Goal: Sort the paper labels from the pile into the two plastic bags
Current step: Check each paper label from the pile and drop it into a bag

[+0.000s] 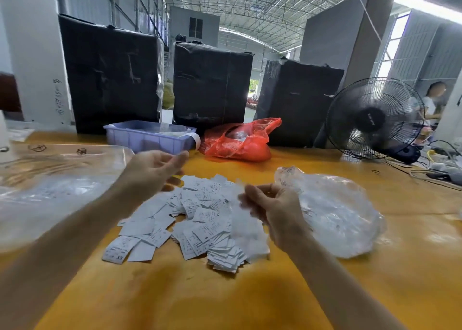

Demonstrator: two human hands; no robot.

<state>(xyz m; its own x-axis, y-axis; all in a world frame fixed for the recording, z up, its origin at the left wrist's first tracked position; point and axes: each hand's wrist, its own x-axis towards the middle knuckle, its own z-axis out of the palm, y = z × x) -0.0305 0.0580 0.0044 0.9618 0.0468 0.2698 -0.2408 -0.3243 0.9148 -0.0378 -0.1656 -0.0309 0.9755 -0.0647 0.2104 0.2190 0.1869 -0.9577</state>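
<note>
Lying loose – white printed labels, overlapping heap, some marked XS.

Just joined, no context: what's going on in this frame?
A person is sorting a pile of paper labels on a yellow table. Clear plastic bags lie either side: one on the left, one on the right. The left hand hovers open above the pile's far edge, holding nothing. The right hand is curled over the pile's right side; motion blur hides whether it holds a label. Most labels remain unsorted. A red bag, blue bin and fan stand behind.
</note>
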